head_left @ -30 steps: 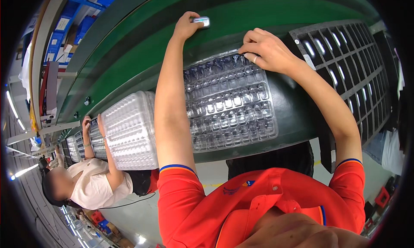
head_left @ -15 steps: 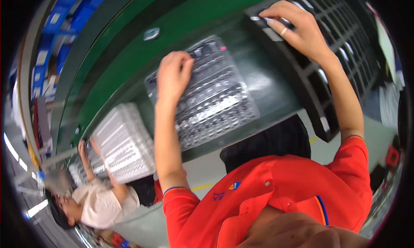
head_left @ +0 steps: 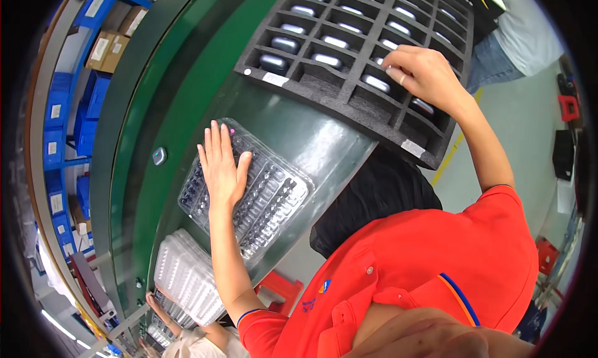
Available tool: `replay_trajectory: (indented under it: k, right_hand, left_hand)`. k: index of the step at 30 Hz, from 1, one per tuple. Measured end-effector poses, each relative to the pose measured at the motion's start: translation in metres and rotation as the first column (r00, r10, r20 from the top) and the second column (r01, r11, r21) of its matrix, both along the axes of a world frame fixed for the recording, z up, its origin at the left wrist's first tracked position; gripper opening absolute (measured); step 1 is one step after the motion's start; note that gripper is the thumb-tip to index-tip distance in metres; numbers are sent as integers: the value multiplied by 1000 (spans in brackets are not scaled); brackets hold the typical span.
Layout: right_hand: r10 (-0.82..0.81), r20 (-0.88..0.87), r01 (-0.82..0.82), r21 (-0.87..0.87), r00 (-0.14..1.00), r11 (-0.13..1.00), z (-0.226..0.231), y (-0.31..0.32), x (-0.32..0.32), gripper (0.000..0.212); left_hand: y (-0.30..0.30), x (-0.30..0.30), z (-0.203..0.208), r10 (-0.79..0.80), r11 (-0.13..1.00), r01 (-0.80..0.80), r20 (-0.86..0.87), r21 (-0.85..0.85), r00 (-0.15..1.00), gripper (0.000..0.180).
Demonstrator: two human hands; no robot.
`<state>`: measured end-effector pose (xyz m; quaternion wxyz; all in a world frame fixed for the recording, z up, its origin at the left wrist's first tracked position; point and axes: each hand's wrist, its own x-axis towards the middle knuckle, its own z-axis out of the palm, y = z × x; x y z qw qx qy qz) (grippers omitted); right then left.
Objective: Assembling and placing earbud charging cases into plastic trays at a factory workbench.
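Observation:
My left hand rests with fingers stretched over a clear plastic tray that has rows of small moulded pockets with small dark parts in them. A pink dot marks the tray's far edge. To the right lies a black foam tray divided into compartments, many with a dark, glossy rounded case. My right hand reaches over this foam tray, thumb and fingers pinched on a rounded case, mostly hidden by the fingertips. Near compartments of the foam tray show bare foam.
Another small case sits on the green conveyor belt. Lower left, a stack of clear trays stands near a co-worker. Blue shelving lines the left; a person in jeans stands at upper right. A red stool is below the table.
My view has turned, bringing the foam tray to the middle. My right hand has moved from the foam tray's corner to its inner compartments. My left hand's curled fingers have straightened.

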<state>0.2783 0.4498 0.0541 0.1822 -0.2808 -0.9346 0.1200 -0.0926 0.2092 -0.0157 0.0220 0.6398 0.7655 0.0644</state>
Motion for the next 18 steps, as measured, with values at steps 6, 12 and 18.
replay_trajectory:
  k: [6,12,18]
  right_hand:
    - [-52,242,32,85,969,996,-29,-24,-3,33]
    - [10,322,85,-279,947,956,-19,0,-13,50]
    - [-99,26,99,-501,995,860,-28,6,-1,48]
  left_hand:
    - [12,16,20,61,973,-59,-4,221,998,71]
    - [46,108,55,-174,942,-107,738,317,652,49]
    - [76,167,50,-92,990,-106,995,94,27,39]
